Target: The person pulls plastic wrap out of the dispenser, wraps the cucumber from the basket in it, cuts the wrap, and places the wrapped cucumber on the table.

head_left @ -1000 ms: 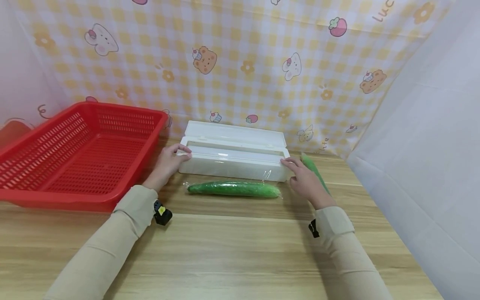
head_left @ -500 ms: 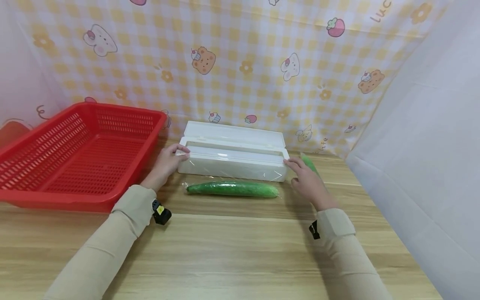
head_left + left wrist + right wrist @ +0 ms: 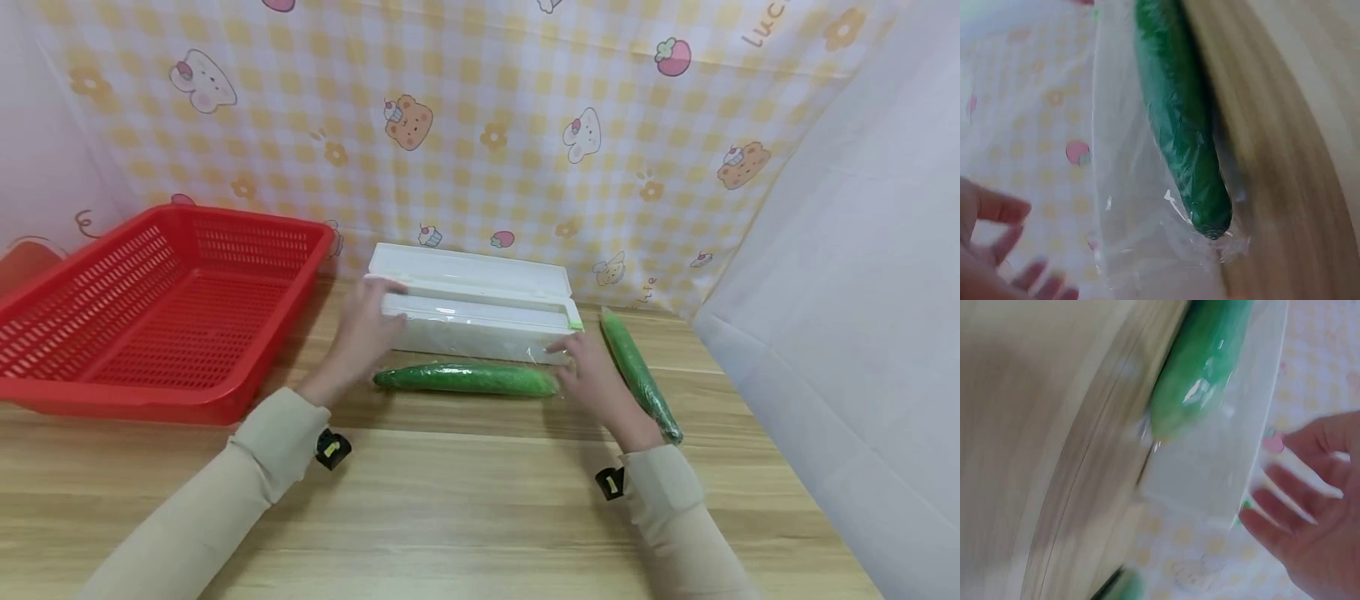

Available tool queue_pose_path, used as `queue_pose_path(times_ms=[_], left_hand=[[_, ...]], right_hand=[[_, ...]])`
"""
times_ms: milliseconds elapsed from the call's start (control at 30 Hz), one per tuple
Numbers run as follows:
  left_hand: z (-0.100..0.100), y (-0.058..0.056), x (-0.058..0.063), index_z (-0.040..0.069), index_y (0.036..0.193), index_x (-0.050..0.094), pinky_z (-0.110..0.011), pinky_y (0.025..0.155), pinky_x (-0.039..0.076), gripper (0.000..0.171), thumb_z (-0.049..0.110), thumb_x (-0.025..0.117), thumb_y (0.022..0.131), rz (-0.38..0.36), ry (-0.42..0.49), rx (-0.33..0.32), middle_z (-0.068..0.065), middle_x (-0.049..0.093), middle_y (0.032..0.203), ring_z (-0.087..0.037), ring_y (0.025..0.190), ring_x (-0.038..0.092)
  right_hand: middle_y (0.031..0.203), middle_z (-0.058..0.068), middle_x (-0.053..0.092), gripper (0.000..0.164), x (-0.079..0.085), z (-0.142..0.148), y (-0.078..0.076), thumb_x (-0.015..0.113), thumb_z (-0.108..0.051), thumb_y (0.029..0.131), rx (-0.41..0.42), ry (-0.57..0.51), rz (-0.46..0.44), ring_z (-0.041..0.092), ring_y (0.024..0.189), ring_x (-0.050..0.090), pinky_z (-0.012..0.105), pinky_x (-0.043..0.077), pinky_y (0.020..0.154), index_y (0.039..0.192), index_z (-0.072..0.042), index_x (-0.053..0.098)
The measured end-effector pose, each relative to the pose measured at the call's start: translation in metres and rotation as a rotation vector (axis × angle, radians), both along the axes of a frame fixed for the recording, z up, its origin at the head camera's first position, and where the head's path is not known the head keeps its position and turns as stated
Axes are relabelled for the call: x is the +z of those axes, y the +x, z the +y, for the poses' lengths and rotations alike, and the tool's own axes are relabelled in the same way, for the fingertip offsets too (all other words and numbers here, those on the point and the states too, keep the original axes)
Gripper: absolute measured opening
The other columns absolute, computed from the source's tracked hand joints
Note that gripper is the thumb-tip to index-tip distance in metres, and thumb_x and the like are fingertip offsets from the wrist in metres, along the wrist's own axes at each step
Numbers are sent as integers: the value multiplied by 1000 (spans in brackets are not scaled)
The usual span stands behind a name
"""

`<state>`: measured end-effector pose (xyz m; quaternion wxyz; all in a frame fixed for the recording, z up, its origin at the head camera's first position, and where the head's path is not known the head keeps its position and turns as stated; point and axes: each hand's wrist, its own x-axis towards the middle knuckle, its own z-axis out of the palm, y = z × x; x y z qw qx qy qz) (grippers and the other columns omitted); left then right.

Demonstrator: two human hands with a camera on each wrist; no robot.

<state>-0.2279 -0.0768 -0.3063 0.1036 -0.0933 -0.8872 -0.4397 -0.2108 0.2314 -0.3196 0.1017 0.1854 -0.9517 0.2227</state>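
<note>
A white plastic-wrap dispenser box [image 3: 480,337] stands with its lid [image 3: 472,267] raised at the back; a small green piece [image 3: 575,325] shows at its right end. Just before it lies a cucumber [image 3: 465,378] under shiny clear film, whose loose edges show beyond its tip in the left wrist view. My left hand [image 3: 363,333] hovers by the box's left end, fingers apart and bent loosely, holding nothing. Near the box's right end and the cucumber's paler tip, my right hand [image 3: 596,379] has its fingers spread, also holding nothing. Both hands are motion-blurred.
A big red plastic basket [image 3: 225,400] occupies the left side of the wooden table [image 3: 480,517]. Another cucumber [image 3: 637,371], with shiny film on it, lies slanted beside my right forearm. A checked cloth [image 3: 480,167] hangs behind the box.
Both hands have let go of the box's ends and moved inward, the right one also slightly toward me. The green piece and the whole right-hand cucumber are now uncovered.
</note>
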Motion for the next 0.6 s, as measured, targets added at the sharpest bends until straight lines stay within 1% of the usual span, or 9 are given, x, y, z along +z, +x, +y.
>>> queue_pose_path(times_ms=[67,100,133,200,267,333,400,467,600], left_hand=[[12,10,-3,5,112,60,-44,88,45,26,5,57,86,56,-186,-138,-15,51,123,-30,108,48],[17,15,-6,6,111,61,-40,83,47,25,7,58,86,79,-287,-206,-12,55,115,-27,102,52],[22,19,-9,6,111,61,-40,82,48,25,8,59,86,100,-392,-259,-11,57,112,-26,99,54],[30,25,-15,5,114,59,-40,86,48,31,13,64,85,124,-569,-321,-11,58,113,-26,103,55],[36,29,-21,5,120,55,-41,93,45,40,16,66,84,132,-701,-325,-11,56,119,-27,110,52],[39,30,-25,6,124,51,-42,92,45,46,16,68,83,108,-763,-316,-10,53,121,-27,111,51],[40,28,-28,7,124,50,-41,92,46,47,15,69,82,103,-783,-306,-7,53,120,-25,110,51],[41,24,-30,9,122,51,-39,92,46,47,15,71,80,121,-788,-305,-5,53,117,-23,107,51],[42,16,-34,11,117,52,-36,88,47,45,15,74,78,202,-803,-327,-4,57,109,-22,98,54]], right_hand=[[112,17,57,25,-3,-8,4,59,0,83,41,33,-14,34,107,53,46,46,90,108,0,62],[111,15,58,24,-5,-12,5,60,-1,84,57,59,-14,32,106,55,45,47,90,107,0,63],[112,14,58,24,-8,-15,6,60,-2,84,66,81,-19,31,107,55,44,47,91,108,-1,63],[115,14,57,27,-12,-20,6,61,-3,85,90,109,-30,31,110,54,44,45,94,111,-1,63],[118,15,57,30,-16,-25,6,61,-4,85,106,125,-45,31,113,52,44,43,96,115,0,61],[120,16,56,35,-17,-28,7,62,-5,85,119,143,-59,32,114,52,44,42,97,119,1,58],[120,16,55,40,-18,-31,8,63,-6,84,120,161,-66,32,114,51,44,42,98,123,1,56],[121,15,55,42,-18,-33,9,65,-8,84,114,177,-66,30,112,51,42,43,97,124,2,55],[119,11,55,42,-18,-35,8,68,-11,83,99,187,-61,28,108,51,40,44,95,123,0,56]])
